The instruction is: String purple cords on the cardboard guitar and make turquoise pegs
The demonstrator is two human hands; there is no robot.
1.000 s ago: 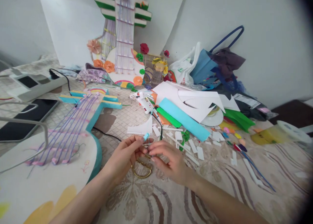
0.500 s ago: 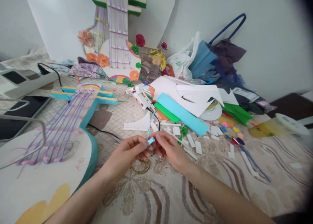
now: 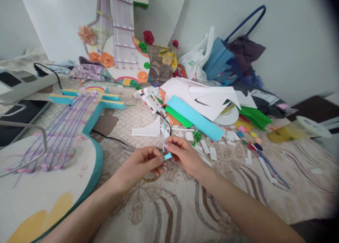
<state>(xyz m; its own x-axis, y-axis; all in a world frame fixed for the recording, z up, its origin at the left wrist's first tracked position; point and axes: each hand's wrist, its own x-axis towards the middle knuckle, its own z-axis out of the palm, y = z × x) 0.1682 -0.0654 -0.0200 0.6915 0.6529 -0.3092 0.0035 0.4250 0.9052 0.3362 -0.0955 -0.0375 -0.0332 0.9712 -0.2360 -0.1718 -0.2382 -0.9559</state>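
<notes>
A thin light-blue paper strip (image 3: pixel 165 140) stands up between my two hands, its lower end folded. My left hand (image 3: pixel 140 164) pinches the folded end from the left. My right hand (image 3: pixel 182 154) pinches the same strip from the right, fingers pressed together. Under my hands lies a pair of gold-handled scissors (image 3: pixel 150 178), mostly hidden. A white curved foam cut-off (image 3: pixel 147 130) lies just beyond the strip.
A flat paper guitar with a teal rim (image 3: pixel 53 144) lies at left; a second one (image 3: pixel 119 41) leans on the wall. Behind the hands: glue gun (image 3: pixel 149 99), white, blue and green sheets (image 3: pixel 196 110), scattered scraps, bags (image 3: pixel 219 59). A phone (image 3: pixel 18 117) and power strip (image 3: pixel 21 82) sit far left.
My hands have drawn closer together on the strip, and my right hand has taken hold of it. The view has tilted down a little, so the wall items sit higher.
</notes>
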